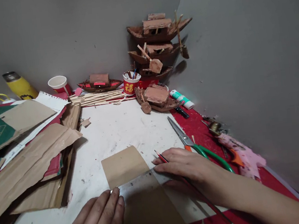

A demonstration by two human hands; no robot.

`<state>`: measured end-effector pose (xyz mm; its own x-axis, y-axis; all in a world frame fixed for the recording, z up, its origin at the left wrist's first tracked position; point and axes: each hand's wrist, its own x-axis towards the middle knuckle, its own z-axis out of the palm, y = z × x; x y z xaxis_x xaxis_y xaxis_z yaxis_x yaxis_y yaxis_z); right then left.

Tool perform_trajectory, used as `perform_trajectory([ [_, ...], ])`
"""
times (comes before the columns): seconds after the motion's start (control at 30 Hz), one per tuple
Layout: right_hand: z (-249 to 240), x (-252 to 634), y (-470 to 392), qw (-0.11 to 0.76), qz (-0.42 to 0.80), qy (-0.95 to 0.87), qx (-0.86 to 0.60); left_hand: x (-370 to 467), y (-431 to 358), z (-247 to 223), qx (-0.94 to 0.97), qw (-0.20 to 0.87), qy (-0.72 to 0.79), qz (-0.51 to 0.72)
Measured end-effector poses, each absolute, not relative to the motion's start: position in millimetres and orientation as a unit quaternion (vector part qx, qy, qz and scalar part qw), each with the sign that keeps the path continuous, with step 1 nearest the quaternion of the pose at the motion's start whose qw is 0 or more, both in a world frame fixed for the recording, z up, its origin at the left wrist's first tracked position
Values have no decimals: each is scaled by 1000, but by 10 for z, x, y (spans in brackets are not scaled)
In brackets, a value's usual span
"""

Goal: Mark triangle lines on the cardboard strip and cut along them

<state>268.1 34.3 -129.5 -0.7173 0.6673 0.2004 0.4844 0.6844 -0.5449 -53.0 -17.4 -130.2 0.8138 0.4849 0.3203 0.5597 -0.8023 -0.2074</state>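
A flat piece of brown cardboard point(124, 163) lies on the white work surface in front of me. Across it runs a clear plastic ruler point(140, 178), its near edge hard to make out. My left hand point(98, 221) holds the ruler's left end, fingers together and the thumb mostly hidden. My right hand point(184, 164) is at the right end, closed around a red and black pencil point(211, 206) whose sharpened tip points away from me. Just beyond that hand lie scissors point(207, 154) with green and orange handles.
Cardboard scraps point(31, 160) are piled on the left. Thin wooden sticks point(98, 97) lie at the back, beside a red paper cup point(131, 83) with brushes. Several brown model boats stand near the wall, one boat point(157, 97) closest. A glue tube point(182, 99) rests on the right.
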Motion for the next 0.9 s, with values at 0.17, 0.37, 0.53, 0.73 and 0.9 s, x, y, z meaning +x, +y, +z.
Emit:
perform_trajectory([
  [0.17, -1197, 2612, 296, 203, 208, -901, -322, -539, -212, -1367, -944, 176, -264, -90],
  [0.37, -923, 2576, -13, 100, 262, -874, -397, -521, -222, -1331, -941, 176, -270, -105],
  [0.53, -958, 2429, -298, 17, 285, -830, -480, -497, -272, -1347, -940, 160, -284, -100],
  [0.73, -1174, 2213, -540, 90, 284, -832, -467, -518, -329, -1374, -938, 118, -307, -112],
  [0.9, -1211, 2196, -529, 150, 238, -864, -418, -498, -330, -1306, -942, 106, -310, -72],
])
